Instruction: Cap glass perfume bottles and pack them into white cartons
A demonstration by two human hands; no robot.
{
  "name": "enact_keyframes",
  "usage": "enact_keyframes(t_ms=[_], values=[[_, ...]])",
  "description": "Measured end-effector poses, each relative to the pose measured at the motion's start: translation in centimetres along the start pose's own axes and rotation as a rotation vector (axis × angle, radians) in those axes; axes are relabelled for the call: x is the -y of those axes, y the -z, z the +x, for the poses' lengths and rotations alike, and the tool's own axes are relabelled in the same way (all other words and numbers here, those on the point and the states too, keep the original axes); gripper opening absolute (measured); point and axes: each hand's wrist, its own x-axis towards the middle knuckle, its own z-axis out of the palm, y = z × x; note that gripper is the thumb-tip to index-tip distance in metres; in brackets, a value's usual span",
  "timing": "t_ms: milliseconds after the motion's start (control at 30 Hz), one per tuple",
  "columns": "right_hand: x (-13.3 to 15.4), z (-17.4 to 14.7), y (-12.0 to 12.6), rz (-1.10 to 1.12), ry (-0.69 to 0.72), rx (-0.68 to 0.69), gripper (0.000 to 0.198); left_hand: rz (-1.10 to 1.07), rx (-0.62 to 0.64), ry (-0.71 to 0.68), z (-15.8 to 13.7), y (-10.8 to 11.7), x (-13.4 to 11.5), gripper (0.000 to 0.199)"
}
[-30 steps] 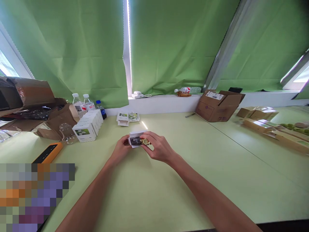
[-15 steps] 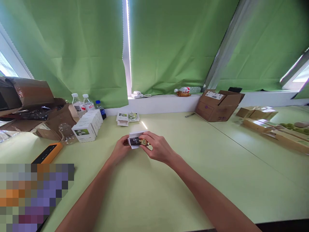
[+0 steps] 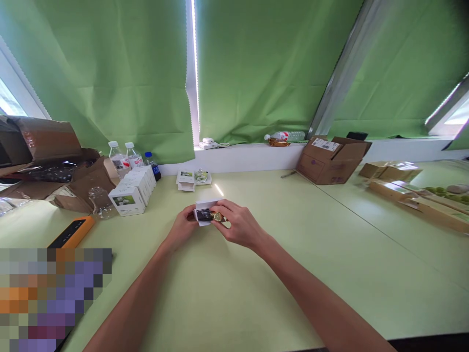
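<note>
In the head view, my left hand (image 3: pixel 184 225) is closed around the side of a small white box (image 3: pixel 206 204) whose flap stands up. A dark, glossy piece (image 3: pixel 203 215) shows in the box's open mouth. My right hand (image 3: pixel 238 222) pinches a small item with a round, shiny gold end (image 3: pixel 217 216) between thumb and fingers, right at that opening. Whether the gold and dark parts are one object I cannot tell. Both hands are just above the pale green table (image 3: pixel 234 293).
A row of white boxes (image 3: pixel 128 201) stands at the left by several bottles and an open carton (image 3: pixel 78 183). Behind my hands are a small open box (image 3: pixel 185 181) and a clear item (image 3: pixel 201 177). A cardboard box (image 3: pixel 322 161) sits back right, an orange-black device (image 3: pixel 73 232) left.
The gold-ended item has shifted very slightly in my right fingers. Both hands and the white box stay almost in place.
</note>
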Motion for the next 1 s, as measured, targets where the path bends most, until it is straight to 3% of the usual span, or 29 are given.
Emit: enact_keyframes(t_ms=[233, 433, 667, 1000], values=[[0.3, 0.1, 0.1, 0.046, -0.011, -0.022, 0.025, 0.034, -0.002, 0.020, -0.2, -0.1, -0.7, 0.040], [0.3, 0.1, 0.9, 0.223, -0.020, 0.013, 0.031, 0.068, 0.004, 0.053, -0.2, 0.1, -1.0, 0.036], [-0.2, 0.0, 0.7, 0.429, -0.073, -0.002, 0.026, 0.011, 0.027, 0.024, -0.1, 0.1, -0.5, 0.045], [0.0, 0.2, 0.1, 0.382, -0.097, -0.052, 0.023, -0.025, 0.036, 0.020, 0.0, 0.2, 0.0, 0.049]])
